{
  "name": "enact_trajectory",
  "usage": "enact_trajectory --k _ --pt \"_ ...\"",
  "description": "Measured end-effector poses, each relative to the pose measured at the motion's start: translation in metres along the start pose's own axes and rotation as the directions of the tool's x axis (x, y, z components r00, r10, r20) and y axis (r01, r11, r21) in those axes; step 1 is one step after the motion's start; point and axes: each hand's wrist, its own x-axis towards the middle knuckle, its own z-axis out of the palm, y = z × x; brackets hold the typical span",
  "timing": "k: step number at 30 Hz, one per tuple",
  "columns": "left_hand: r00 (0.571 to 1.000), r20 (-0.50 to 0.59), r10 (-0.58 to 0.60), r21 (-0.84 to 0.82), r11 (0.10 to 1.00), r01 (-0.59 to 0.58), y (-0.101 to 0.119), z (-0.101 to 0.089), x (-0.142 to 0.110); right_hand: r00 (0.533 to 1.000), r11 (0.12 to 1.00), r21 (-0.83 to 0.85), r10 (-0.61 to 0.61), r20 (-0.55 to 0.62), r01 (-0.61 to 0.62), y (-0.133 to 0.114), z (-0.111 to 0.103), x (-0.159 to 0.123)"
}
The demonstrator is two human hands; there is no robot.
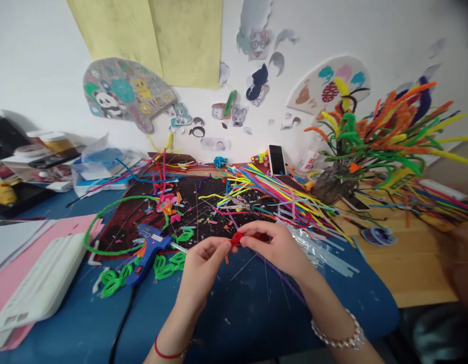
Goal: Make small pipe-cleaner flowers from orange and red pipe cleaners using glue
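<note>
Between my two hands is a small bent piece of red pipe cleaner (237, 237), pinched at both sides above the blue table mat. The fingertips of my left hand (206, 260) close on its left end, and my right hand (276, 246) grips it from the right. Part of the red piece is hidden by the fingers. A blue glue gun (148, 257) lies to the left of my left hand. Green looped pipe-cleaner shapes (168, 265) rest near it, and a purple pipe cleaner (283, 279) runs under my right hand.
A dark cutting mat (143, 222) with scraps lies behind my hands. Colourful pipe cleaners (283, 194) are heaped right of centre. A vase of pipe-cleaner flowers (332, 177) stands at the right. A white keyboard-like device (44, 288) sits left. Another person's arm (461, 258) shows at far right.
</note>
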Motion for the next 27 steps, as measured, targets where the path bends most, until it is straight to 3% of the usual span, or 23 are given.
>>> enact_trajectory --k 3,7,12,18,22,27 --pt "0.986 -0.149 0.074 0.022 0.997 -0.072 -0.008 -0.001 0.001 0.994 0.985 0.139 0.096 0.061 -0.103 0.004 0.008 0.002" --pt "0.977 -0.194 0.089 -0.011 0.996 -0.093 -0.014 0.000 0.004 0.997 0.985 0.152 0.081 -0.015 -0.078 0.005 0.016 0.003" --pt "0.959 -0.257 0.120 -0.006 0.992 -0.126 -0.018 0.004 0.005 0.995 1.000 -0.002 0.000 -0.100 0.000 0.000 0.024 -0.001" --pt "0.945 -0.322 0.050 -0.041 0.997 -0.067 -0.022 0.005 0.007 0.973 0.979 -0.098 -0.189 -0.132 0.177 0.002 0.036 -0.007" --pt "0.952 -0.302 0.042 -0.018 0.999 -0.049 -0.027 0.000 0.006 0.977 0.969 -0.150 -0.205 -0.058 0.194 0.005 0.032 -0.007" --pt "0.991 -0.134 0.003 0.008 1.000 -0.002 -0.024 -0.002 0.004 0.963 0.923 -0.306 -0.262 -0.057 0.233 0.005 0.013 -0.001"
